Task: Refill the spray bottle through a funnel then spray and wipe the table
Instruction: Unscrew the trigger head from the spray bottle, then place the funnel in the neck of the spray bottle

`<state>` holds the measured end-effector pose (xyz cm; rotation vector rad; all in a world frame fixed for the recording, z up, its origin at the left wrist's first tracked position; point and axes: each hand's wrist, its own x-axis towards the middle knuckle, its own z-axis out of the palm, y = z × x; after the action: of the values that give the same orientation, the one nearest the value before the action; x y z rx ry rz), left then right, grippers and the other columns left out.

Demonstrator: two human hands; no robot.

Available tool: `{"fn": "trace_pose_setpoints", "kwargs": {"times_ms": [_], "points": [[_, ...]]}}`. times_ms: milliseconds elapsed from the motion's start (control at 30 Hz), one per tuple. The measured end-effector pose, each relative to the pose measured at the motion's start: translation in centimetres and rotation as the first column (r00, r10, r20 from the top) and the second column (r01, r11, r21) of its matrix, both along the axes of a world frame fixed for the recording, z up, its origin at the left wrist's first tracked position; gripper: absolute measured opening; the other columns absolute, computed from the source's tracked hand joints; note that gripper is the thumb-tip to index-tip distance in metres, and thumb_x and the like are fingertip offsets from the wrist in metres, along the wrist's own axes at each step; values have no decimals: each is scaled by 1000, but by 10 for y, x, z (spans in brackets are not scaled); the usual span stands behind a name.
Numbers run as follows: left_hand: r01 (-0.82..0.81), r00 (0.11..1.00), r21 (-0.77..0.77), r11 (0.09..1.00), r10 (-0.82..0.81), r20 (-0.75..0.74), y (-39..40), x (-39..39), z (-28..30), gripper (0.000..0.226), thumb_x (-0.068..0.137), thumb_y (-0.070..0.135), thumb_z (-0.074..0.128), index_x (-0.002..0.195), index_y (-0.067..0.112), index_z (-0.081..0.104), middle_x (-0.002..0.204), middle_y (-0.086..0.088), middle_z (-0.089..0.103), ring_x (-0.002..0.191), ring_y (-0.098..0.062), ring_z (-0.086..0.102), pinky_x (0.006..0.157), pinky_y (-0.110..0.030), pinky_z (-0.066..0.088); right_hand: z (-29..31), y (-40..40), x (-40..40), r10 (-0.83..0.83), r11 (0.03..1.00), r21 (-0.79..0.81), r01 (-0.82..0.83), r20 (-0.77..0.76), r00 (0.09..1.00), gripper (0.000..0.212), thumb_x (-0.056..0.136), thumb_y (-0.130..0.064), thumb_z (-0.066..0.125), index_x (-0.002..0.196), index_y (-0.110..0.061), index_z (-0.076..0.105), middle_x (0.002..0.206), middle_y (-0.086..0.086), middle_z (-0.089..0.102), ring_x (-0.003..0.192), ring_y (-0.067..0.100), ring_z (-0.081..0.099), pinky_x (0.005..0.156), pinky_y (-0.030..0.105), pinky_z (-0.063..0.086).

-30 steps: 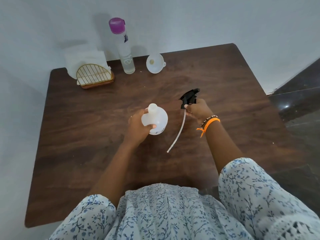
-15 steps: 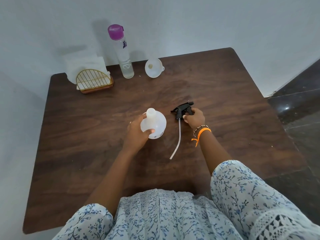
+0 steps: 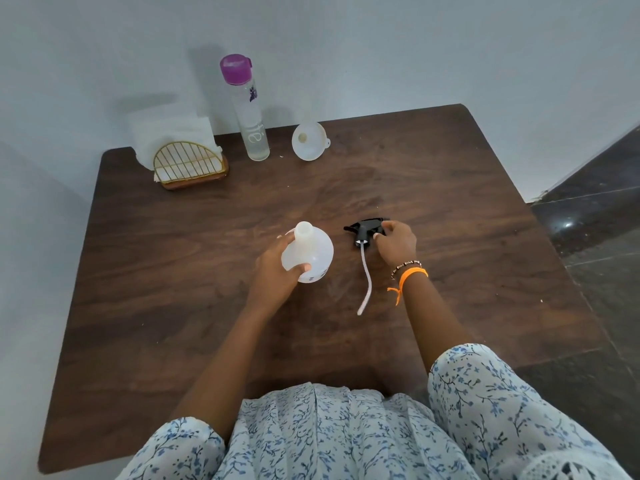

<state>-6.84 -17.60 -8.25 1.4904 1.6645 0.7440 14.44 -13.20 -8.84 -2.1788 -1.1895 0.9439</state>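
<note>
My left hand [image 3: 277,268] grips the white spray bottle body [image 3: 311,251], which stands upright mid-table with its neck uncapped. The black trigger head [image 3: 365,228] with its long white dip tube [image 3: 366,275] lies flat on the brown wooden table [image 3: 173,306] just right of the bottle. My right hand [image 3: 396,242] hovers over the trigger head's right end, fingers spread, fingertips at or just off it. A white funnel [image 3: 309,141] rests at the back of the table. Beside it stands a tall clear bottle with a purple cap [image 3: 247,109].
A gold wire holder with white paper napkins [image 3: 183,161] sits at the back left corner. The table stands against a white wall. Dark tiled floor [image 3: 595,216] lies to the right.
My right hand lowered the trigger head from the air onto the table and loosened its fingers from it. The left hand kept hold of the bottle.
</note>
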Motion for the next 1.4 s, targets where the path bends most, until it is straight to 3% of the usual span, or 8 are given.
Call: {"fn": "trace_pose_setpoints", "kwargs": {"times_ms": [200, 300, 600, 900, 1133, 1233, 1300, 1400], "points": [[24, 997, -56, 998, -20, 75, 0, -2, 3, 60, 77, 0, 60, 132, 21, 48, 137, 1, 51, 128, -19, 44, 104, -40, 41, 10, 12, -10, 70, 996, 70, -63, -109, 992, 28, 87, -4, 51, 112, -4, 64, 117, 12, 64, 110, 22, 58, 87, 16, 38], [-33, 989, -70, 997, 43, 144, 5, -2, 11, 63, 77, -8, 52, 132, 22, 47, 137, 3, 50, 126, -12, 43, 95, -23, 39, 20, 23, -24, 160, 985, 94, -147, -157, 974, 24, 89, -5, 50, 107, -4, 66, 110, 11, 67, 101, 20, 60, 80, 18, 43], [-145, 954, -145, 979, 178, 243, 64, -3, 33, 30, 89, 3, 51, 114, 18, 58, 114, 3, 60, 104, -9, 56, 81, -18, 44, 39, 90, -62, 325, 928, 232, -293, -113, 939, 20, 88, -4, 52, 99, -6, 69, 103, 7, 69, 91, 10, 57, 80, 15, 39], [-150, 942, -224, 963, 208, 263, 141, 5, 26, 28, 91, 6, 51, 117, 15, 56, 107, 0, 63, 96, -7, 57, 64, -1, 44, 19, 191, -69, 246, 932, 276, -235, -5, 969, 30, 84, 3, 51, 112, -4, 59, 121, 16, 53, 109, 27, 54, 82, 10, 31], [-171, 938, -278, 945, 242, 248, 183, 10, 17, 31, 91, 9, 51, 121, 19, 54, 109, 2, 61, 96, -5, 56, 67, -8, 39, -6, 231, -74, 227, 942, 260, -212, -27, 973, 51, 83, 4, 50, 132, -4, 41, 137, 13, 44, 125, 30, 41, 104, 35, 35], [-169, 938, -276, 946, 240, 250, 189, 9, 17, 31, 92, 10, 51, 120, 20, 54, 109, 4, 62, 99, -7, 57, 68, -9, 40, -16, 242, -74, 201, 955, 222, -198, 9, 980, 43, 82, 1, 54, 124, -6, 49, 129, 12, 52, 120, 32, 43, 87, 15, 23], [-168, 939, -275, 947, 239, 246, 189, 6, 19, 31, 92, 11, 51, 121, 21, 54, 110, 5, 61, 100, -6, 56, 68, -8, 39, -19, 242, -74, 177, 964, 196, -180, 35, 984, 30, 83, -2, 55, 113, -7, 57, 120, 12, 56, 114, 31, 47, 72, 14, 18], [-165, 942, -268, 949, 232, 244, 181, 2, 25, 31, 92, 12, 52, 121, 21, 55, 111, 5, 62, 99, -5, 56, 68, -8, 38, -15, 231, -75, 149, 967, 212, -142, -18, 989, 18, 87, -7, 53, 102, -4, 62, 112, 15, 57, 104, 28, 53, 77, 17, 29]]}}
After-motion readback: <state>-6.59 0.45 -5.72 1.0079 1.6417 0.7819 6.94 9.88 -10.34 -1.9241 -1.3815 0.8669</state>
